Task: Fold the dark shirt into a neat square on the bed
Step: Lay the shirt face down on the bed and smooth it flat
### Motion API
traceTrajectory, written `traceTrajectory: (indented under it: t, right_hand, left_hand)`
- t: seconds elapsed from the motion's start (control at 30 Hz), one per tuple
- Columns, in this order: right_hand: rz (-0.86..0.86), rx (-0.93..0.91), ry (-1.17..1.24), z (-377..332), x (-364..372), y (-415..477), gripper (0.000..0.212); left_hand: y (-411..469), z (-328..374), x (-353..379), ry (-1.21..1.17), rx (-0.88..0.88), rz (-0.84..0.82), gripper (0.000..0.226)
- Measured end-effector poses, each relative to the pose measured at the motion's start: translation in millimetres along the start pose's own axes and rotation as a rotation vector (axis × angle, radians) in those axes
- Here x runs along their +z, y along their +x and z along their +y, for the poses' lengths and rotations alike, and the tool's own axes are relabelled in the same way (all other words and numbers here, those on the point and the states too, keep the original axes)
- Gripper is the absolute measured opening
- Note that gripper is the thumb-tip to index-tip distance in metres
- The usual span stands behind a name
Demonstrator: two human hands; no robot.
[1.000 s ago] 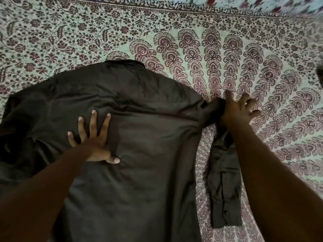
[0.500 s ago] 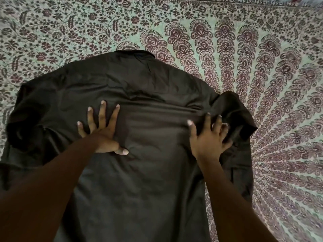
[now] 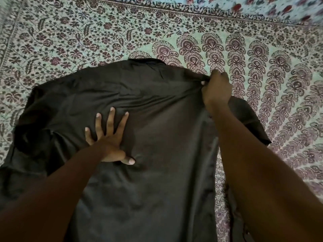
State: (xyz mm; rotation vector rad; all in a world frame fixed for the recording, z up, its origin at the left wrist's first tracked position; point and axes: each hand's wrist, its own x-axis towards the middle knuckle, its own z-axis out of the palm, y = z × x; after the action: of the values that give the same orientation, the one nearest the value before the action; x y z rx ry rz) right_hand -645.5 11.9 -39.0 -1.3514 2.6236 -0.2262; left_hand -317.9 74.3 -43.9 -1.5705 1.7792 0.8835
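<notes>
The dark shirt (image 3: 157, 137) lies back-up and spread out on the bed, collar at the far edge. My left hand (image 3: 110, 137) presses flat on its middle with fingers spread. My right hand (image 3: 216, 89) pinches the fabric at the right shoulder, fingers closed on a bunched fold. The right sleeve (image 3: 250, 123) lies partly under my right forearm, which hides most of it. Creases run across the back between the two hands.
The bed is covered by a patterned sheet (image 3: 87, 41) with maroon floral and fan motifs on pale green. A different floral cloth (image 3: 262, 7) shows at the far right edge. Sheet extends to the right of the shirt.
My right hand has moved from the shirt's side up to the right shoulder and closed on the fabric there. My left hand stays pressed on the middle.
</notes>
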Motion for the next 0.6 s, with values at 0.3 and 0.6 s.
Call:
traceTrajectory:
  t: [0.3,0.6]
  right_hand:
    - [-0.015,-0.596,-0.004,-27.9,70.7,-126.7,0.064]
    - [-0.100,0.108,-0.052,47.4,64.6,-134.0,0.080]
  left_hand:
    - [5.1,-5.1,1.9,-0.018,0.022,0.011,0.163]
    - [7.3,-12.0,16.2,-0.047,0.095,0.138,0.159]
